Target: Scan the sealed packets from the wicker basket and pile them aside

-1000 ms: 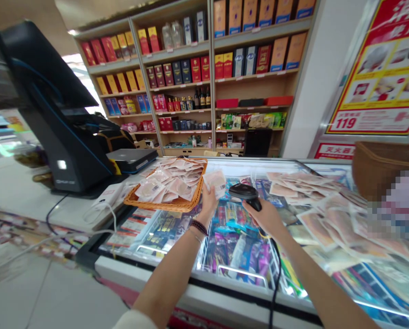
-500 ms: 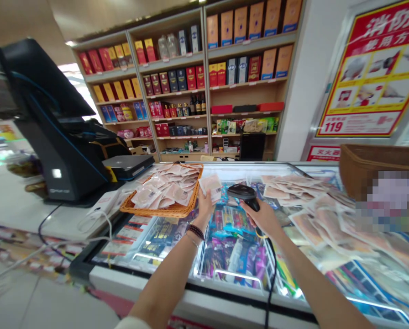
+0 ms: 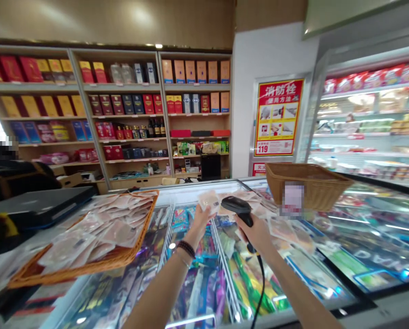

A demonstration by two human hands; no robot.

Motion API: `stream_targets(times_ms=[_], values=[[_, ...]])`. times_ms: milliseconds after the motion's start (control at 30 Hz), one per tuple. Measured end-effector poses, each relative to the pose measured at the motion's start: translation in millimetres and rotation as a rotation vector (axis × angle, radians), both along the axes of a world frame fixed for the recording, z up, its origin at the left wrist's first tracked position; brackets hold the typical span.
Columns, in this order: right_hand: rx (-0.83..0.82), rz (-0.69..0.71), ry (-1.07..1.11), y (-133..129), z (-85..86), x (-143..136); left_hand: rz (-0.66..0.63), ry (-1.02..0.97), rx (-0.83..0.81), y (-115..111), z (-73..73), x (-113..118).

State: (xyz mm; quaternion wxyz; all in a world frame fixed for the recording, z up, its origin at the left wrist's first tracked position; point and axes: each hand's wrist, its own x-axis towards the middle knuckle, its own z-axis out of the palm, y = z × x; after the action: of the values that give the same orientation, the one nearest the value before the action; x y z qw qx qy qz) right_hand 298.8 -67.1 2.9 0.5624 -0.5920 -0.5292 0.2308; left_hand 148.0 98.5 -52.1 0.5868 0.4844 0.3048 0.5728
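My left hand [image 3: 200, 221], with a dark beaded bracelet at the wrist, pinches a small clear packet [image 3: 208, 202] above the glass-topped freezer. My right hand [image 3: 254, 230] grips the handle of a black barcode scanner [image 3: 237, 206]. The scanner's head is beside the packet, a small gap apart, and its cable hangs down. An orange wicker tray [image 3: 136, 253] at the left holds a heap of similar flat packets [image 3: 118, 232]. More flat packets [image 3: 286, 228] lie on the glass beyond and to the right of my right hand.
A brown wicker basket [image 3: 314, 187] stands on the freezer at the right. A flat black device [image 3: 43, 208] is at the left, near a person's dark clothing [image 3: 16, 176]. Shelves of boxes [image 3: 122, 112] line the back. Bagged goods show beneath the freezer glass.
The view has swung to the right, so the tray appears lower and further left. Both hands still hold their packet and scanner, which are now nearer each other.
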Motion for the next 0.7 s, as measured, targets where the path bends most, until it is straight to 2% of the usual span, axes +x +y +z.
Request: stream_targets(times_ms=[100,200,300,367,433,500,600,700], values=[[0.026,-0.057,-0.01,-10.7,4.6,14.8,-0.145,-0.011,-0.059,-14.6,13.0,45.1],[0.045,-0.08,-0.016,-18.3,7.8,23.6,-0.293,0.048,-0.043,-30.1,19.0,81.4],[0.05,-0.115,-0.028,-22.0,7.8,28.2,-0.4,0.064,0.004,-42.9,20.1,106.2],[0.06,-0.126,-0.033,-23.1,6.4,28.5,-0.465,0.078,0.033,-49.0,20.4,111.7],[0.068,-0.119,-0.046,-23.3,4.8,25.7,-0.49,0.121,0.092,-52.2,21.1,105.5],[0.062,-0.1,-0.058,-22.1,3.6,19.4,-0.458,0.176,0.182,-51.6,22.3,87.4],[0.032,-0.062,-0.066,-15.2,1.7,4.2,-0.377,0.239,0.283,-43.9,23.3,42.9],[0.016,-0.02,-0.061,-1.7,-0.7,-15.8,-0.283,0.332,0.276,-31.9,22.9,-13.3]])
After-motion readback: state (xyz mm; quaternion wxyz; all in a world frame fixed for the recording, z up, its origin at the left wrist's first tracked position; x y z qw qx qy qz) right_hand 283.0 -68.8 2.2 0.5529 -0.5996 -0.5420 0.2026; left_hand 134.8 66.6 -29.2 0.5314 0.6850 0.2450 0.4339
